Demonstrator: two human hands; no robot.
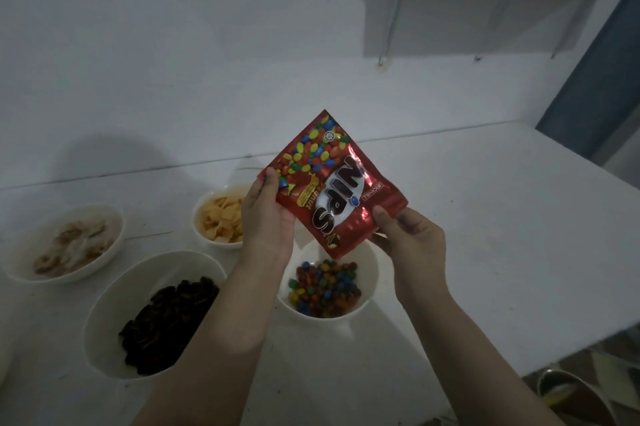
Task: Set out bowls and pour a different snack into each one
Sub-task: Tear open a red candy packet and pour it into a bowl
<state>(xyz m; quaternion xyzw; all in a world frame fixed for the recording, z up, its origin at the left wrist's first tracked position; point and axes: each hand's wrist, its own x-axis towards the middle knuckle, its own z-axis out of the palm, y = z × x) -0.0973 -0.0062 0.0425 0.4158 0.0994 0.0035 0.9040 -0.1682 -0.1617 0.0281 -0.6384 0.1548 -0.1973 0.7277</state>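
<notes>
I hold a red Nips candy bag upside down and tilted, its lower corner over a white bowl of coloured coated candies. My left hand grips the bag's left edge. My right hand pinches its right corner. To the left stand three more white bowls: one with dark cookies, one with yellow crackers, one with pale ring snacks.
All bowls stand on a white table against a white wall. The table's right edge drops off near a metal pot on the floor at the lower right. A shelf bracket hangs on the wall above.
</notes>
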